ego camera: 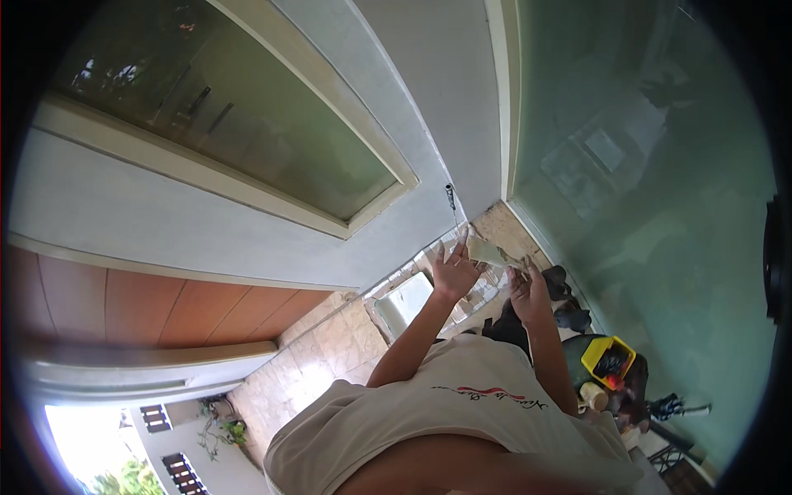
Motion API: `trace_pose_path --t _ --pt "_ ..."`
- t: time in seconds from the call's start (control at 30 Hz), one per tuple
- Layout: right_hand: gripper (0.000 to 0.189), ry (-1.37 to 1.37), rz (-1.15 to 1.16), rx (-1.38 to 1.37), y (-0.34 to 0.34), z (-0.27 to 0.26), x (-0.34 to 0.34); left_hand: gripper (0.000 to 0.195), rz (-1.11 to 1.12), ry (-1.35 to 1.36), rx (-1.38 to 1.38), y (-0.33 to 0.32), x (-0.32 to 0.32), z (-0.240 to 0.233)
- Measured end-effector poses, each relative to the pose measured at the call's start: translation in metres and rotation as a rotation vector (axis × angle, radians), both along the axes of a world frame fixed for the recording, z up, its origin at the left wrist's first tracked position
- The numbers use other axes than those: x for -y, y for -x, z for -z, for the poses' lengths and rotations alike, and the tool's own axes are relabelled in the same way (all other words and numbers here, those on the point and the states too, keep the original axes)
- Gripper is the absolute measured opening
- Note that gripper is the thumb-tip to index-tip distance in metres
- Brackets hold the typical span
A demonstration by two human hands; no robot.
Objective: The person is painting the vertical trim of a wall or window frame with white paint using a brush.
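Note:
My right hand [531, 291] holds a wide flat paintbrush [493, 252] by its handle, with pale bristles pointing left. Spread beside the bristle end is my left hand [456, 272], its fingers apart; whether a fingertip touches the bristles I cannot tell. Beyond the left fingertips, a paint roller handle [450, 197] with a thin metal rod stands close to the grey wall's edge. Below and left of my left hand lies a white paint tray [405, 301] on a paint-marked covering over the tiles.
A grey wall [204, 229] with a framed window runs along the left, green glass [643, 247] along the right. Shoes [572, 318], a yellow container [608, 362] and other items crowd the right side. Tiled floor [322, 346] extends toward a plant at lower left.

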State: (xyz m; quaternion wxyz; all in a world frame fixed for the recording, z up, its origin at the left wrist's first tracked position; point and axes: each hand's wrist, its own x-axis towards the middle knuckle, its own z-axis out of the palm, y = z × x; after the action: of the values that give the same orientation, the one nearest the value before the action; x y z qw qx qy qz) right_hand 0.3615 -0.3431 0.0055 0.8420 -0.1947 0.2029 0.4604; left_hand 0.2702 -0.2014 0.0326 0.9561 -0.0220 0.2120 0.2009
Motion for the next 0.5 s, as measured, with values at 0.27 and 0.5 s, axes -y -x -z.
trace_pose_path --t 0.27,0.5 --pt "0.024 0.119 -0.094 -0.049 -0.075 0.031 -0.013 0.053 -0.221 0.082 -0.041 -0.006 0.007 0.018" --pt "0.036 0.175 -0.117 -0.07 -0.052 0.042 -0.025 0.059 -0.356 0.014 -0.018 0.079 0.012 0.038"
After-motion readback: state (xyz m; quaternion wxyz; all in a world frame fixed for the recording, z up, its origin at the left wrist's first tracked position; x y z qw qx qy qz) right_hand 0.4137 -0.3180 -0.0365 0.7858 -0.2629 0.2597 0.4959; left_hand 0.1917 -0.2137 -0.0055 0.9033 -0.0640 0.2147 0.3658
